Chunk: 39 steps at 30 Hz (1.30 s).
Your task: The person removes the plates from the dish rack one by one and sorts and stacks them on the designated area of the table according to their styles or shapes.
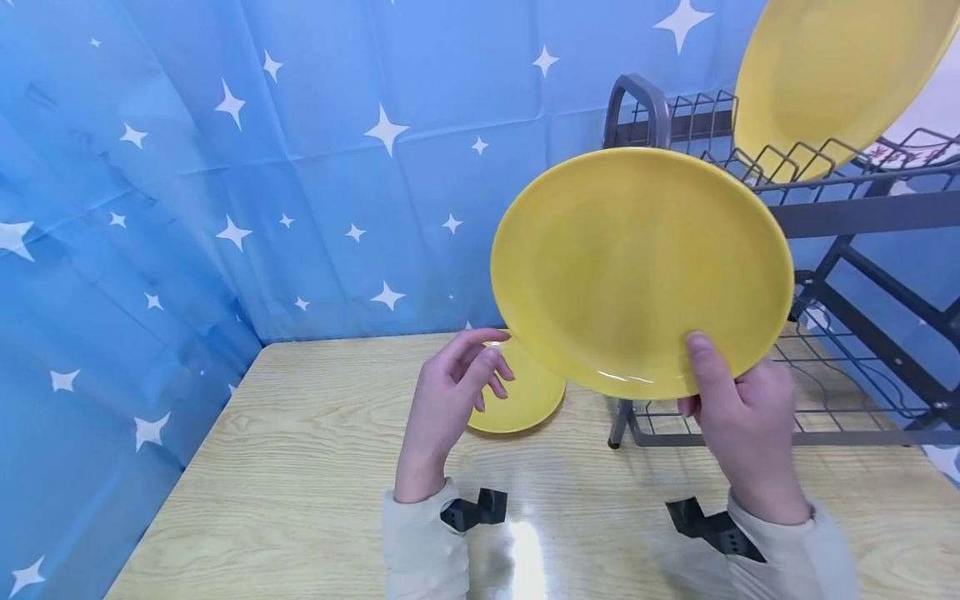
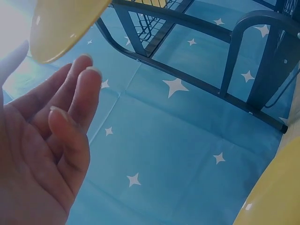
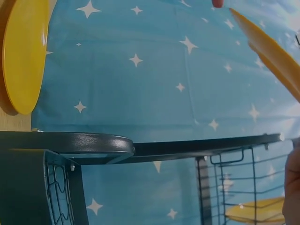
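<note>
An oval yellow plate [image 1: 637, 267] is raised above the table, its broad face toward the head camera. My right hand [image 1: 750, 425] grips its lower right edge, thumb on the face and the other fingers behind. Beside the plate's lower left edge is my left hand [image 1: 450, 392], fingers loosely bent and holding nothing; in the left wrist view a small gap shows between its fingertips and the held plate [image 2: 65, 28]. Another yellow plate [image 1: 528, 398] lies on the table behind the left hand, partly hidden by it and the raised plate.
On the right stands a dark metal two-tier dish rack [image 1: 862, 218]. A yellow plate [image 1: 840, 75] leans upright in its upper tier. The wooden table [image 1: 300, 475] meets a blue star-patterned curtain [image 1: 322, 167] at the back and left.
</note>
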Motion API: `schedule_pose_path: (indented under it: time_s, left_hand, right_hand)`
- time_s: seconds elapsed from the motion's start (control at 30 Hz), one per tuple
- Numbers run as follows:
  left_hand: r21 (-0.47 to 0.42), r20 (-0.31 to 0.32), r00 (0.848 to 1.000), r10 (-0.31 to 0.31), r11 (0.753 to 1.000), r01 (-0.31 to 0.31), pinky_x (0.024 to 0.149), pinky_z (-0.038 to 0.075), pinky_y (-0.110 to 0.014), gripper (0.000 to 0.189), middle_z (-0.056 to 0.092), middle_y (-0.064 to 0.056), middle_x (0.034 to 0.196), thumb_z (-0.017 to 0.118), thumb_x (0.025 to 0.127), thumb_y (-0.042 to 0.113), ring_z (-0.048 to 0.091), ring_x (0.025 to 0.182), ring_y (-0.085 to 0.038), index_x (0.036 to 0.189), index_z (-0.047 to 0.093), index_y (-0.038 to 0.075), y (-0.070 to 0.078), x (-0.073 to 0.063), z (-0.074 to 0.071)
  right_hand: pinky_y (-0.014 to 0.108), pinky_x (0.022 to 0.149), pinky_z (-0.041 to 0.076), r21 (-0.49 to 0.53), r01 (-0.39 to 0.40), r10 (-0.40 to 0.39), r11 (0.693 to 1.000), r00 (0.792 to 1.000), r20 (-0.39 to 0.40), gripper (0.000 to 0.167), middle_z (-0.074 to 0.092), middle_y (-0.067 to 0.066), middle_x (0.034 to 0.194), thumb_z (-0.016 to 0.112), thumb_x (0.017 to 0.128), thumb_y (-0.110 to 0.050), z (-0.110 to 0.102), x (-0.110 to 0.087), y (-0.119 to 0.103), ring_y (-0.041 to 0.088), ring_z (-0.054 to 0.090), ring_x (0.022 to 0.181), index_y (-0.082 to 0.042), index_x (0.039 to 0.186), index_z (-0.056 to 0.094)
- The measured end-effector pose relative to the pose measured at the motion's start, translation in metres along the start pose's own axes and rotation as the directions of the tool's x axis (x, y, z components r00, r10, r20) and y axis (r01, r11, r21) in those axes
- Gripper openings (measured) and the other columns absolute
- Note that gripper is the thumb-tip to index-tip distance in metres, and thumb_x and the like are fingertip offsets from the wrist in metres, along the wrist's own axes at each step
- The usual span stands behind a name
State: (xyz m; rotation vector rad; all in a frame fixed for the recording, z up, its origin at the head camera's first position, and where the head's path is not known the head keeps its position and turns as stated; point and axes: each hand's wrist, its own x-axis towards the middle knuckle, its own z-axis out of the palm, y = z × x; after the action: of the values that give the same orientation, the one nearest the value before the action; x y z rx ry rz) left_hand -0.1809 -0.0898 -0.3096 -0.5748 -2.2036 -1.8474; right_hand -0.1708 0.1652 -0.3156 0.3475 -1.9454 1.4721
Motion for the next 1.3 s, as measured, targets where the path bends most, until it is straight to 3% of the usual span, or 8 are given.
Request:
schedule_pose_path:
  time_s: [0.27,0.5,0.67,0.87,1.07,1.3]
  left_hand:
    - [0.004,-0.028,0.999,-0.017,1.000,0.017,0.046,0.044,-0.032,0.022,0.059,-0.012,0.074,0.051,0.091,0.024,0.057,0.060,-0.030,0.102,0.058,0.006,-0.002,0.000,0.001]
    - [0.049,-0.040,0.999,-0.031,0.998,0.033,0.045,0.043,-0.029,0.023,0.059,-0.011,0.069,0.050,0.092,0.027,0.057,0.058,-0.026,0.085,0.056,0.006,-0.002,0.001,0.004]
    - [0.097,-0.094,0.995,-0.014,0.995,0.023,0.043,0.040,-0.028,0.025,0.054,-0.011,0.060,0.048,0.093,0.026,0.053,0.052,-0.022,0.079,0.056,0.006,-0.002,0.001,0.005]
    - [0.091,-0.110,0.994,0.002,0.996,0.008,0.041,0.039,-0.026,0.023,0.051,-0.012,0.058,0.048,0.093,0.024,0.050,0.047,-0.019,0.082,0.056,0.006,-0.001,0.002,0.006]
    - [0.077,-0.114,0.994,-0.001,0.997,0.010,0.042,0.040,-0.026,0.021,0.051,-0.013,0.060,0.048,0.093,0.022,0.051,0.048,-0.028,0.088,0.057,0.004,-0.001,0.001,0.006]
    - [0.063,-0.114,0.993,-0.001,0.998,0.008,0.042,0.042,-0.034,0.022,0.051,-0.013,0.060,0.049,0.093,0.023,0.051,0.049,-0.030,0.089,0.058,0.004,0.001,0.002,0.006]
  right_hand:
    - [0.022,0.037,0.038,-0.077,-0.038,0.044,0.996,0.997,0.067,0.014,0.054,0.004,0.060,0.049,0.091,-0.011,0.001,-0.001,0.004,0.012,0.046,0.040,0.000,0.095,0.057]
    - [0.022,0.037,0.038,-0.084,0.013,-0.002,0.996,0.992,0.127,0.008,0.052,0.004,0.058,0.050,0.091,-0.008,0.004,-0.002,0.008,0.011,0.046,0.040,-0.002,0.090,0.055]
    - [0.023,0.035,0.038,-0.142,-0.091,0.109,0.986,0.986,0.124,0.013,0.052,0.005,0.059,0.051,0.091,-0.018,0.006,-0.001,0.008,0.014,0.047,0.039,-0.006,0.091,0.054]
    - [0.023,0.035,0.040,-0.143,-0.120,0.138,0.982,0.983,0.119,0.015,0.055,0.005,0.062,0.053,0.090,-0.020,0.007,0.000,0.010,0.016,0.048,0.039,-0.007,0.097,0.055]
    - [0.024,0.035,0.040,-0.131,-0.146,0.160,0.981,0.982,0.104,0.017,0.057,0.005,0.063,0.055,0.089,-0.022,0.009,0.001,0.011,0.016,0.049,0.040,-0.008,0.099,0.054]
    - [0.025,0.035,0.041,-0.101,-0.156,0.166,0.983,0.981,0.098,0.021,0.060,0.004,0.068,0.054,0.089,-0.023,0.009,0.002,0.010,0.019,0.049,0.041,-0.008,0.104,0.052]
